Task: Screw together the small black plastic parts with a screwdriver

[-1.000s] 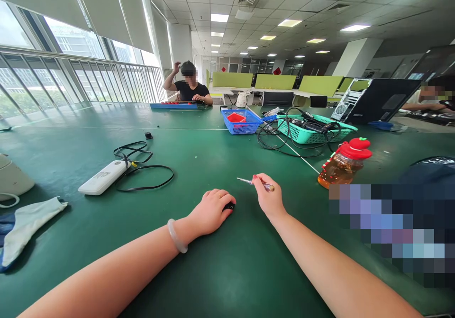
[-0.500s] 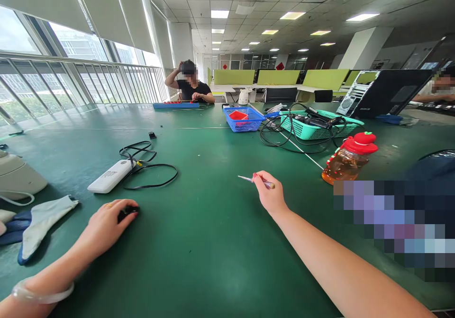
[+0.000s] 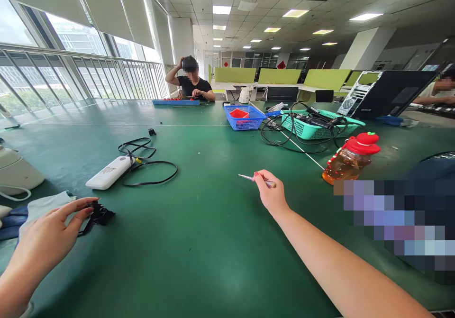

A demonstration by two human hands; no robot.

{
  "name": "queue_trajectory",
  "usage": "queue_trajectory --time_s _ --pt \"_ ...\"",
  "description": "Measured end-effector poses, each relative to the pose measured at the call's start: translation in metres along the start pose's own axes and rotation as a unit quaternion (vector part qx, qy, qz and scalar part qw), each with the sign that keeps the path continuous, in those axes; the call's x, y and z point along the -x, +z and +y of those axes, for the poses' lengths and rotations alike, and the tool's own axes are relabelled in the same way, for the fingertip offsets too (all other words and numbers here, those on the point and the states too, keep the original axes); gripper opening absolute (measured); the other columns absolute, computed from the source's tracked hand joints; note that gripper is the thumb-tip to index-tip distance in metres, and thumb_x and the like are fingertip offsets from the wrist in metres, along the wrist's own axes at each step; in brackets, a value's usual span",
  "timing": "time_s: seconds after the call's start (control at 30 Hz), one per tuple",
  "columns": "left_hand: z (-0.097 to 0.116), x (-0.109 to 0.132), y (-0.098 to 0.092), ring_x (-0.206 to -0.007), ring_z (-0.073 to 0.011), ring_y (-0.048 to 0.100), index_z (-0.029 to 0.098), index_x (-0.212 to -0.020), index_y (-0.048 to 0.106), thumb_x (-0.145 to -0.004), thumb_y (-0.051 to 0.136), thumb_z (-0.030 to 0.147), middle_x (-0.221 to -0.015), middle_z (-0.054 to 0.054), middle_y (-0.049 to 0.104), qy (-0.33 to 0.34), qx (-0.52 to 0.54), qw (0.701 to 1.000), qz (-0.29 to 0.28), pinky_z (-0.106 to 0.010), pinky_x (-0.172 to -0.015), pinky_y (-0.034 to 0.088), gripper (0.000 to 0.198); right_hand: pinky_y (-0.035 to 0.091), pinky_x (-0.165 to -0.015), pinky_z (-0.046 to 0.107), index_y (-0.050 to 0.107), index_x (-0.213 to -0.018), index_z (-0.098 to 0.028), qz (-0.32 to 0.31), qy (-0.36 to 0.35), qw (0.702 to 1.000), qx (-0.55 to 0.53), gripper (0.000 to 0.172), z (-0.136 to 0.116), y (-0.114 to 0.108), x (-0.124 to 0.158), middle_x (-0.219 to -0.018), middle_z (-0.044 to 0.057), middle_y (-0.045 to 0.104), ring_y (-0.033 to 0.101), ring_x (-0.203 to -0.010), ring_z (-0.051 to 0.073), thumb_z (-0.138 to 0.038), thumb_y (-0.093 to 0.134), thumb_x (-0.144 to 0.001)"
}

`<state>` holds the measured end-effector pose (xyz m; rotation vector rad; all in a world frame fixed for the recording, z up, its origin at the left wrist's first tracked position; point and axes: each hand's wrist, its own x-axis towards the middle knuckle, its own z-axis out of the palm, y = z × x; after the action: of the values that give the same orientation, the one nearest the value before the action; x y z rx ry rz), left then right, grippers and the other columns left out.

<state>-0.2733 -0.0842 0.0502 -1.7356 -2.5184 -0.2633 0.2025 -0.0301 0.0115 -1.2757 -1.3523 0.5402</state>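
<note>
At the left, my left hand (image 3: 53,230) has its thumb and forefinger closed on a small black object (image 3: 102,214) with a loop or strap-like part. Its exact kind cannot be made out. A blue and pale grey work glove (image 3: 44,207) lies beneath and behind that hand. My right hand (image 3: 273,195), right of the middle, grips a slim screwdriver (image 3: 248,177) just above the green table. The screwdriver's thin metal shaft points left, and its handle end shows past the fingers.
A white power bank (image 3: 108,173) with a black cable (image 3: 156,183) lies ahead on the left. Toward the right stand a red-lidded bottle (image 3: 348,162), a teal basket (image 3: 313,131) of cables and a blue basket (image 3: 245,122). A person (image 3: 194,83) sits across the table.
My left hand has moved left and toward me, and the black object has shifted left with it. My right hand with the screwdriver has hardly moved.
</note>
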Motion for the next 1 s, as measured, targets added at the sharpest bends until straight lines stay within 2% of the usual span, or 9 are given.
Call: queue_trajectory --time_s 0.07,0.17,0.27,0.37,0.53,0.67,0.8,0.9,1.0 --pt "-0.005 -0.002 0.002 -0.09 -0.0212 0.061 0.037 -0.117 0.065 -0.089 0.033 0.049 -0.095 0.002 0.072 0.043 -0.031 0.998 0.023 -0.028 -0.076 0.044 0.045 0.026 -0.046 0.025 0.056 -0.066 -0.021 -0.001 0.003 1.0 -0.003 0.032 0.0 0.0 0.001 -0.053 -0.005 0.036 0.031 -0.048 0.01 -0.047 0.052 -0.085" --pt "-0.012 -0.006 0.006 -0.1 -0.0232 0.06 0.041 -0.111 0.068 -0.089 0.029 0.049 -0.1 0.004 0.072 0.096 -0.058 0.993 0.037 -0.035 -0.091 0.041 0.045 0.026 -0.046 0.025 0.056 -0.066 -0.021 0.001 0.003 1.0 -0.004 0.033 -0.001 -0.001 0.001 -0.052 -0.005 0.036 0.03 -0.047 0.01 -0.047 0.052 -0.085" --pt "-0.022 -0.012 0.012 -0.097 -0.0227 0.06 0.043 -0.109 0.068 -0.089 0.027 0.049 -0.097 0.006 0.073 0.113 -0.058 0.992 0.008 -0.035 -0.094 0.04 0.046 0.026 -0.046 0.025 0.056 -0.065 -0.021 0.001 -0.003 1.0 -0.005 0.034 -0.001 -0.001 0.001 -0.052 -0.005 0.035 0.03 -0.047 0.01 -0.049 0.052 -0.084" --pt "-0.03 -0.018 0.017 -0.099 -0.0231 0.06 0.041 -0.115 0.067 -0.088 0.028 0.051 -0.102 0.005 0.074 0.122 -0.06 0.991 -0.015 -0.035 -0.096 0.039 0.048 0.026 -0.046 0.026 0.055 -0.064 -0.021 -0.004 -0.005 1.0 -0.004 0.035 -0.002 0.0 0.0 -0.052 -0.005 0.035 0.03 -0.047 0.011 -0.05 0.052 -0.084" --pt "-0.031 -0.017 0.02 -0.116 -0.0192 0.057 0.049 -0.112 0.065 -0.09 0.027 0.05 -0.102 0.016 0.074 0.153 -0.039 0.987 -0.013 -0.043 -0.112 0.025 0.043 0.027 -0.047 0.025 0.055 -0.065 -0.021 -0.012 -0.005 1.0 -0.004 0.034 -0.003 -0.001 0.0 -0.052 -0.005 0.036 0.031 -0.047 0.011 -0.048 0.052 -0.085" --pt "-0.024 -0.009 0.017 -0.116 -0.0207 0.061 0.051 -0.108 0.066 -0.09 0.034 0.049 -0.108 0.018 0.073 0.151 -0.018 0.987 -0.047 -0.047 -0.114 0.024 0.037 0.028 -0.048 0.025 0.054 -0.065 -0.021 -0.016 0.0 1.0 -0.008 0.032 -0.003 -0.001 0.001 -0.054 -0.004 0.038 0.033 -0.049 0.011 -0.046 0.051 -0.085" --pt "-0.022 -0.005 0.02 -0.122 -0.0255 0.057 0.044 -0.116 0.065 -0.087 0.04 0.058 -0.117 0.009 0.071 0.14 -0.067 0.988 -0.003 -0.048 -0.111 0.028 0.041 0.028 -0.048 0.025 0.055 -0.065 -0.021 -0.019 0.004 1.0 -0.013 0.032 -0.004 -0.001 0.002 -0.054 -0.004 0.039 0.033 -0.05 0.011 -0.046 0.051 -0.085" --pt "-0.031 -0.006 0.031 -0.127 -0.0307 0.051 0.037 -0.116 0.067 -0.083 0.044 0.058 -0.12 0.002 0.07 0.137 -0.043 0.989 0.021 -0.047 -0.107 0.035 0.045 0.028 -0.048 0.025 0.055 -0.066 -0.021 -0.018 0.005 1.0 -0.017 0.032 -0.004 -0.001 0.002 -0.054 -0.005 0.039 0.033 -0.049 0.011 -0.046 0.052 -0.085" --pt "-0.046 -0.006 0.044 -0.126 -0.0322 0.052 0.039 -0.112 0.067 -0.083 0.042 0.062 -0.114 0.005 0.073 0.124 0.011 0.992 -0.001 -0.049 -0.105 0.037 0.045 0.028 -0.047 0.025 0.055 -0.065 -0.021 -0.021 0.002 1.0 -0.02 0.033 -0.004 -0.001 0.001 -0.052 -0.005 0.037 0.032 -0.048 0.011 -0.048 0.052 -0.084"
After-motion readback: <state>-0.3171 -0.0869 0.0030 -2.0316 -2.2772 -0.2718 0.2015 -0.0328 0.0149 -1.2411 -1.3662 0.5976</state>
